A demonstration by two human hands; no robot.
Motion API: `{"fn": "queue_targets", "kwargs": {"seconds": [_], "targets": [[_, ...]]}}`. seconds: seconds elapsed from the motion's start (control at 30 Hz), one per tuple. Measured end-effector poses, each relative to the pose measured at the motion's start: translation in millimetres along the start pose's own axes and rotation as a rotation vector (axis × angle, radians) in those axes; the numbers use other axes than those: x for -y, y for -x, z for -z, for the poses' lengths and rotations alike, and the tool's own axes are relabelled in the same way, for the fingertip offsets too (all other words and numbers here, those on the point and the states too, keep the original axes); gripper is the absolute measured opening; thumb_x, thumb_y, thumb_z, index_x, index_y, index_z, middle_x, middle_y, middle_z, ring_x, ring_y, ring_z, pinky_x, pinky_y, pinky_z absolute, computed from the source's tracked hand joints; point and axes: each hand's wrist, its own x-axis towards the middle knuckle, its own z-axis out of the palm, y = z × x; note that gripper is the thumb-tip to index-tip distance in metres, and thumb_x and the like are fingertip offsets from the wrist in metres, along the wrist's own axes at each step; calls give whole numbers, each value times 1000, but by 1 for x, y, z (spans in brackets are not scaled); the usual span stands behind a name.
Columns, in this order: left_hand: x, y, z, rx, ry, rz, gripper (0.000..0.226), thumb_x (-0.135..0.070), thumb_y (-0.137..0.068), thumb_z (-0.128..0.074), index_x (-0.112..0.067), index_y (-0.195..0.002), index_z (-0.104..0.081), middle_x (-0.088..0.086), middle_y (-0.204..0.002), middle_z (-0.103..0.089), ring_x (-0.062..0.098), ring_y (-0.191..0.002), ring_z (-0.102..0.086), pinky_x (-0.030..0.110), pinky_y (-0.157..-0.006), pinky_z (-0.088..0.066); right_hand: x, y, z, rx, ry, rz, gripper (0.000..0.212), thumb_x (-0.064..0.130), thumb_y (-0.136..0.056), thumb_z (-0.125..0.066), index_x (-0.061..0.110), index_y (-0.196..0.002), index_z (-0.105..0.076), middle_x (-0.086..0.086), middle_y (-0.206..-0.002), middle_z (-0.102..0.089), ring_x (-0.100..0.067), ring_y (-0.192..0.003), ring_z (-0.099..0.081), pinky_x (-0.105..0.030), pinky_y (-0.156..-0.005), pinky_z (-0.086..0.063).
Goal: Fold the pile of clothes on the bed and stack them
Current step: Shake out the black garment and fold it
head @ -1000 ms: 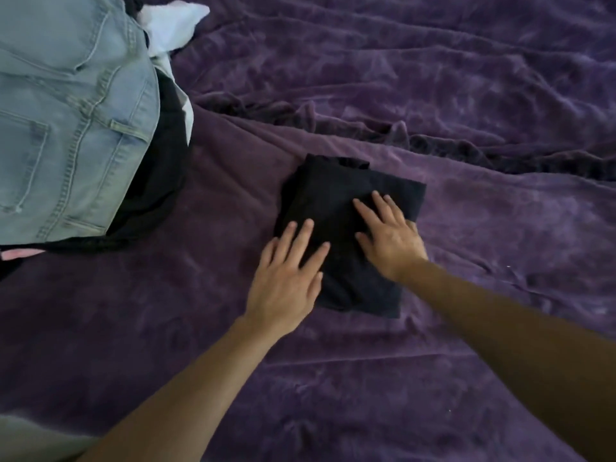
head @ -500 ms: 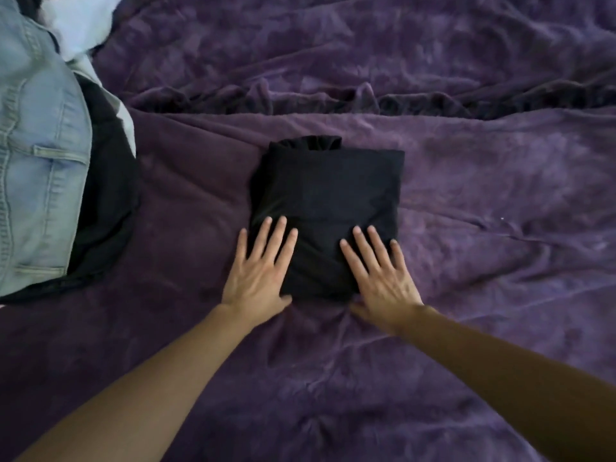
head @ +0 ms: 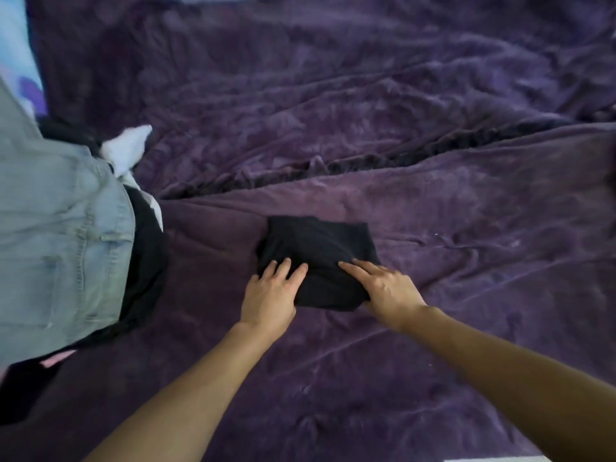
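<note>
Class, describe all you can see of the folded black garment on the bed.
The black garment is folded into a compact, roughly square bundle of soft, matte cloth, lying on the purple blanket. The left hand and the right hand rest their fingers on its near part. It lies apart from the clothes pile.

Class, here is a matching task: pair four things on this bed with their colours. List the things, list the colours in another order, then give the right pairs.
Things
1. folded garment
2. blanket
3. jeans
4. crumpled cloth beside the jeans

Colours
A. purple
B. white
C. black
D. pale blue

Pairs: 1-C, 2-A, 3-D, 4-B
</note>
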Motion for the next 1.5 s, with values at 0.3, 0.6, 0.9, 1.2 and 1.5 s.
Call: {"fn": "queue_targets", "kwargs": {"seconds": [0.3,0.6,0.9,1.2,1.5], "targets": [[-175,60,65,78,-34,-209,66,-12,-83,-56,-31,-143,-34,-8,-135,-51,16,-119,-53,37,-100,-33,-94,181,59,162,-30,-111,53,28,-89,-53,35,-139,-38,-3,-126,-61,-30,-114,-57,-40,-92,-47],[-413,84,114,-27,-20,-458,59,-12,-81,-52,-31,-136,-43,-4,-126,-58,22,-112,-56,35,-91,-41,-244,390,102,11,-117,-307,59,19,-84,-50,35,-140,-39,-7,-124,-62,-31,-114,-58,-37,-90,-46],[-568,41,192,-186,-29,-561,54,-17,-80,-52,-37,-130,-46,-2,-120,-63,28,-107,-60,38,-84,-44,-372,464,182,-159,-104,-428,55,13,-81,-49,35,-132,-46,-5,-116,-63,-28,-106,-58,-38,-84,-47],[-648,-81,266,-473,-52,-462,56,-15,-84,-54,-22,-138,-40,7,-121,-58,32,-104,-61,42,-84,-46,-508,395,300,-419,155,-346,62,13,-84,-53,39,-138,-40,2,-124,-60,-27,-110,-57,-41,-80,-50],[-726,-184,132,-225,-43,-395,67,-12,-94,-47,-18,-152,-14,12,-158,-19,31,-142,-26,44,-105,-33,-660,322,196,-193,350,-402,81,16,-92,-49,35,-153,0,-3,-162,-7,-22,-149,-5,-42,-112,-27]]}}
